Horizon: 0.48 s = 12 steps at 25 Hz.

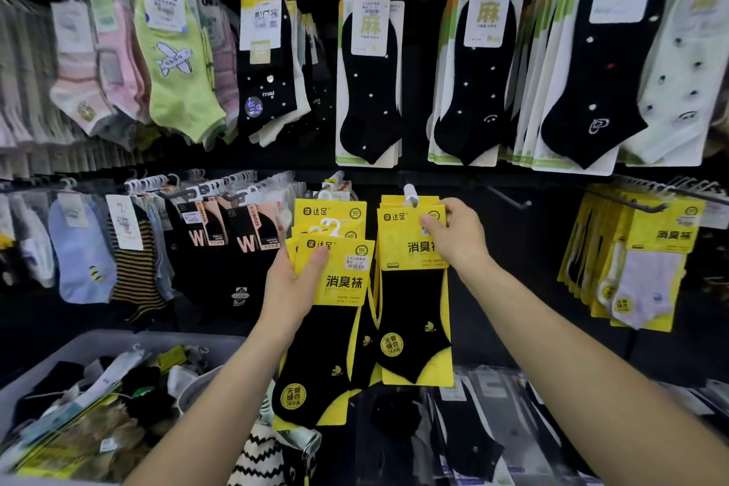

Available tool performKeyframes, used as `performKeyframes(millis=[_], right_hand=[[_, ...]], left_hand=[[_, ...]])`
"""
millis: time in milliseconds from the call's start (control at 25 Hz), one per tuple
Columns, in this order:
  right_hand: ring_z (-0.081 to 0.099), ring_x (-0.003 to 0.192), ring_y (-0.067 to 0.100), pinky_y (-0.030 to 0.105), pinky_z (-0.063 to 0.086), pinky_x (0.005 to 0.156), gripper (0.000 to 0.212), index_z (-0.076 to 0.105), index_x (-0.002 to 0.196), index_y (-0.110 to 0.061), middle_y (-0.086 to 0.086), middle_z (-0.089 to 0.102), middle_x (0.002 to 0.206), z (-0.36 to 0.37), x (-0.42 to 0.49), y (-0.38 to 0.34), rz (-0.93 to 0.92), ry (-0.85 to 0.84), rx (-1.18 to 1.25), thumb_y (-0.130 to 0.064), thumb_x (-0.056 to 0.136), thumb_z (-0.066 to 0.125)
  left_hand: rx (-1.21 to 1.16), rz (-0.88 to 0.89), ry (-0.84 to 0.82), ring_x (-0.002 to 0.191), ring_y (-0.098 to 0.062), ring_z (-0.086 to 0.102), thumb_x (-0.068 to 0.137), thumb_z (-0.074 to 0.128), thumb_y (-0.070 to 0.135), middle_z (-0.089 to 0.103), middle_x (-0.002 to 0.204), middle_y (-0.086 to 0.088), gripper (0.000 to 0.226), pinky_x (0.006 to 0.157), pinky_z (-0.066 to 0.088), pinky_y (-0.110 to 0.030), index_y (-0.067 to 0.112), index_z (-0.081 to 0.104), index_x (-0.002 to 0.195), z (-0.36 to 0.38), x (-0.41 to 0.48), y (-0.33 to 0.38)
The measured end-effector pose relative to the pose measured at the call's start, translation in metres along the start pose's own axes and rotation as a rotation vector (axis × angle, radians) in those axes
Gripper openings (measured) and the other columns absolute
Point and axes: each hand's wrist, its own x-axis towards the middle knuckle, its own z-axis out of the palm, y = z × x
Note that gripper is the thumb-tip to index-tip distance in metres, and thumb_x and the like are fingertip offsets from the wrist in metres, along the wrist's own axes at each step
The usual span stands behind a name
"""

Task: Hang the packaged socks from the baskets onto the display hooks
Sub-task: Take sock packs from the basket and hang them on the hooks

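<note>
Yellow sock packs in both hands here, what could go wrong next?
1. The left hand holds a fanned stack of yellow packs; one might slip out and fall toward the grey basket.
2. The right hand pinches the hanging pack at its top corner. Whether its white hanger sits fully on a hook is unclear, so letting go might drop it.

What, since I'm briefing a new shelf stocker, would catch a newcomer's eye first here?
At centre, the left hand grips a stack of yellow-carded black sock packs, while the right hand pinches the top of a matching pack beside it. Lime-green airplane socks hang at upper left.
</note>
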Motion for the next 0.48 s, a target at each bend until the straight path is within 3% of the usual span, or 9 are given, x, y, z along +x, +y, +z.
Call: performKeyframes(millis=[160, 320, 400, 480], right_hand=[[0.058, 0.083, 0.014, 0.022, 0.041, 0.056, 0.013, 0.053, 0.098, -0.021, -0.005, 0.06, 0.085, 0.002, 0.001, 0.005, 0.036, 0.025, -0.059, -0.028, 0.089, 0.059], [0.056, 0.091, 0.015, 0.028, 0.046, 0.069, 0.039, 0.049, 0.109, -0.017, -0.001, 0.057, 0.098, -0.009, -0.011, 0.013, 0.066, 0.118, -0.104, -0.038, 0.082, 0.067], [0.055, 0.087, 0.013, 0.026, 0.043, 0.069, 0.034, 0.051, 0.099, -0.02, -0.004, 0.056, 0.094, -0.011, -0.025, 0.013, -0.051, 0.165, -0.112, -0.045, 0.081, 0.065], [0.056, 0.079, 0.008, 0.02, 0.04, 0.063, 0.03, 0.056, 0.083, -0.027, -0.011, 0.059, 0.082, -0.005, -0.042, 0.005, -0.14, -0.015, -0.108, -0.056, 0.08, 0.058]], left_hand=[[0.002, 0.011, 0.012, 0.096, -0.018, 0.067, 0.093, 0.054, 0.024, 0.068, 0.108, -0.003, 0.029, 0.078, 0.056, -0.033, 0.013, 0.054, 0.12, -0.003, -0.001, 0.006], [-0.016, 0.029, 0.052, 0.091, -0.014, 0.068, 0.093, 0.054, 0.025, 0.069, 0.104, 0.0, 0.021, 0.071, 0.057, -0.026, 0.018, 0.057, 0.113, -0.006, 0.001, 0.009], [-0.027, 0.017, 0.04, 0.095, -0.017, 0.067, 0.092, 0.054, 0.026, 0.069, 0.106, 0.0, 0.022, 0.078, 0.056, -0.034, 0.02, 0.056, 0.113, -0.003, 0.001, 0.009], [-0.023, 0.017, 0.005, 0.096, -0.016, 0.067, 0.092, 0.056, 0.027, 0.069, 0.104, 0.003, 0.018, 0.082, 0.055, -0.035, 0.026, 0.057, 0.11, 0.008, -0.003, 0.008]])
